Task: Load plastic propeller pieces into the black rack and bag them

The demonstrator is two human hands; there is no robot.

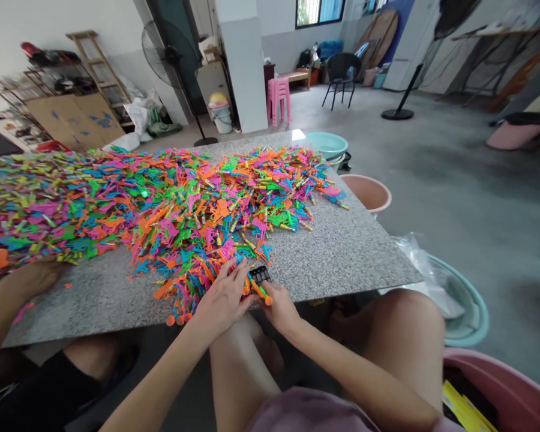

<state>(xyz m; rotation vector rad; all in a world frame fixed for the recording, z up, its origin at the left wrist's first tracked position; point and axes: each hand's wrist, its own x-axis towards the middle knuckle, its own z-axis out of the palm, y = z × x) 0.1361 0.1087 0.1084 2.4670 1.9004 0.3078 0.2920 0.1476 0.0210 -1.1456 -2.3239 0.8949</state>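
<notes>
My left hand [224, 295] reaches over the near edge of a heap of small bright plastic toys [216, 207]. Its thumb and fingers close around orange toys, though the exact grip is partly hidden. Just to its right, my right hand [279, 307] has its fingers curled at a black slotted plastic holder [260, 275]. An orange and green toy [265, 295] lies across the holder by the right fingertips. A row of orange-tipped toys [184, 303] is lined up under and left of my left hand, near the table edge.
The speckled stone table [342, 258] ends just before my knees. At left, another person's hand [36, 277] works at the same heap. Beyond the right edge stand a peach basin [368, 192], a green basin [474, 306] with clear plastic, and a pink tub [513, 378].
</notes>
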